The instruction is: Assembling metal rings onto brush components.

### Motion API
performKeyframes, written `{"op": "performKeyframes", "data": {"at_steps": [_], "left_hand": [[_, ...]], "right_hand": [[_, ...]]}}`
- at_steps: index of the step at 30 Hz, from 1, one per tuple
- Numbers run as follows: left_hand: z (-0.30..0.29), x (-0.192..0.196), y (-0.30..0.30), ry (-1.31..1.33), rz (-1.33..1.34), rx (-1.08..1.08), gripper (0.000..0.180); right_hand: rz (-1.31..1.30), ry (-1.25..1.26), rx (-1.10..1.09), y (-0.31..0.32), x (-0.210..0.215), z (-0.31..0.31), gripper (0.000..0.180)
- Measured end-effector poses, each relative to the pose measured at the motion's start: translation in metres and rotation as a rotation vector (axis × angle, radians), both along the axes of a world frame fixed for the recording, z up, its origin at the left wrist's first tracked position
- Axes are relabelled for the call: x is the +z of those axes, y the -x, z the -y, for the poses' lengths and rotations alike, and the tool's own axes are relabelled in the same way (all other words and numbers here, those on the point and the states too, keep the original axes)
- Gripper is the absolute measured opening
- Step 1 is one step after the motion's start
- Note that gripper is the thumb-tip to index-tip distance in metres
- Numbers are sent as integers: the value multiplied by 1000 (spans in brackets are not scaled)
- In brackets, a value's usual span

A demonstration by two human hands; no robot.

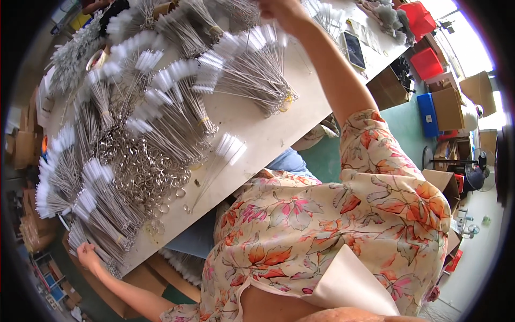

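Observation:
My left hand [89, 257] is at the lower left edge of the table, its fingers curled against a bundle of thin wire brushes [78, 236] with white bristle heads. My right arm stretches across to the far side. There my right hand [283, 12] is partly cut off by the top of the view, close to more brushes, and its grip is hidden. Between my hands lie several brush bundles [174, 129], some tied with yellow bands. A pile of shiny metal rings [147, 169] sits among them. A few loose brushes [229, 149] lie near the front edge.
The pale table [308, 96] slants across the view. A dark flat device [353, 51] lies at its far right, and a tape roll [97, 59] at the left. Cardboard boxes [387, 86], red bins [426, 63] and a fan [472, 174] stand to the right.

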State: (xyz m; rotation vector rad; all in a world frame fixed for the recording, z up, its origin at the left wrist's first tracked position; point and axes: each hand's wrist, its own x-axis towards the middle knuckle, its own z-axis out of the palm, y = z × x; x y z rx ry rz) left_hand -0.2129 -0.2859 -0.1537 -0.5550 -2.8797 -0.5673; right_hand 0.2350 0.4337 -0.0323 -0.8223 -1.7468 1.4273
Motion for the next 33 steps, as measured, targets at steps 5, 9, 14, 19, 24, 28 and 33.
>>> {"op": "performKeyframes", "data": {"at_steps": [5, 9, 14, 19, 24, 28, 33], "left_hand": [[-43, 30, -58, -458, 160, 128, 28], [-100, 63, -116, -885, 322, 174, 30], [-177, 75, -162, -993, 558, -13, 32], [-253, 74, -201, -1217, 780, -212, 30], [-310, 91, -250, -1040, 760, -421, 25], [-366, 107, -306, -969, 611, -700, 21], [-390, 99, -316, -940, 232, -857, 16]], "right_hand": [[-79, 7, -117, -82, 16, -50, 18], [667, -715, -415, -142, -39, -120, 18], [1024, -719, -320, -143, -76, -121, 27], [644, -760, -705, -135, -19, -83, 26], [-201, -299, -87, -54, 26, 7, 25], [-377, 194, 547, 13, 11, 120, 25], [-270, 168, 778, 53, -2, 230, 23]]}}
